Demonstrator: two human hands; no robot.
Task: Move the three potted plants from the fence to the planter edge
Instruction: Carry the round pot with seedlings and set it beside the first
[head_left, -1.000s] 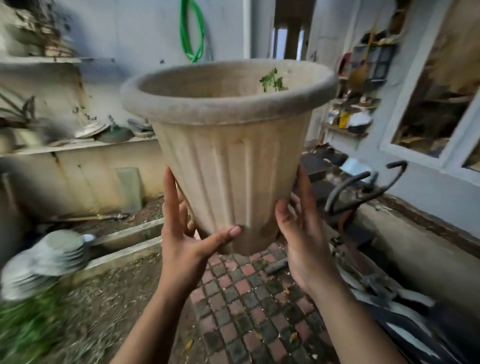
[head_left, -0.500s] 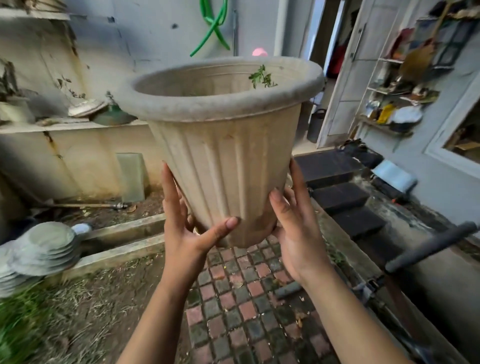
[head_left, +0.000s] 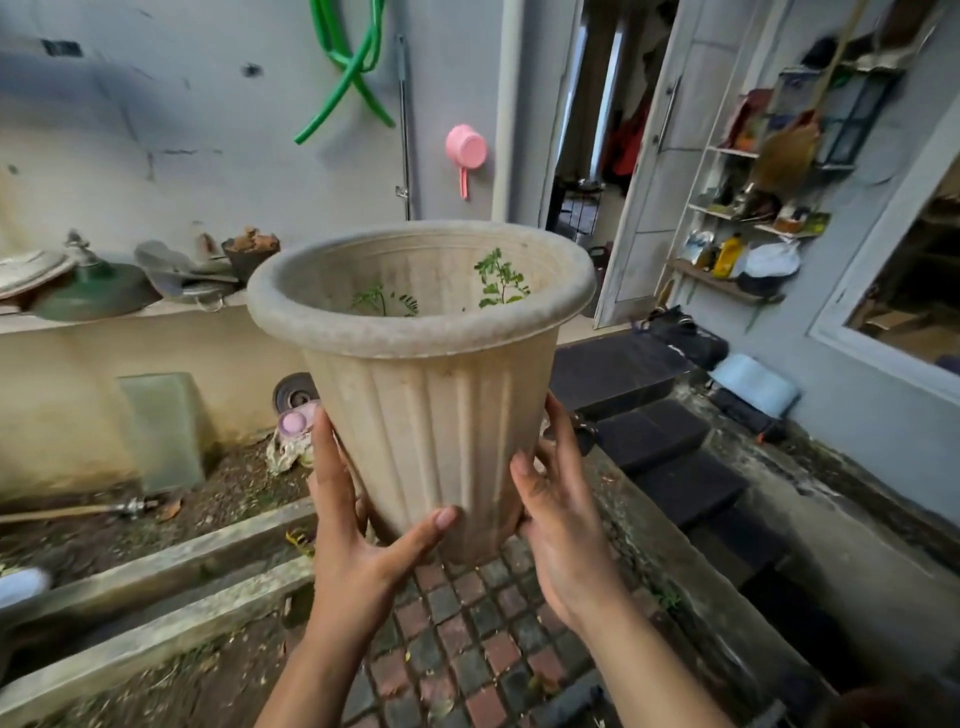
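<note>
Yard: grey-walled back court, brick-paved path (head_left: 467, 649) underfoot, dark steps (head_left: 675, 467) rising to an open door on the right
Pot: tall, ribbed, beige pot (head_left: 431, 415) held in the air at mid-frame, above the path and clear of every surface
Axis: long axis close to vertical, wide rolled rim up and tipped a little toward the camera, narrow base down
Contents: two small green seedlings (head_left: 498, 278) show inside against the far wall; the soil level is hidden by the near rim
Left hand: left hand (head_left: 358, 540) clamped low on the pot's left side, fingers together and pointing up, thumb stretched across the front near the base
Right hand: right hand (head_left: 561, 525) grips the lower right side, fingers slightly spread and pointing up, thumb on the front
Planter edge: concrete curb (head_left: 156, 566) lies below and to the left, well apart from the pot
Wall: green hose (head_left: 348, 67) and pink dipper (head_left: 465, 148) hang above a cluttered ledge (head_left: 130, 314)
</note>
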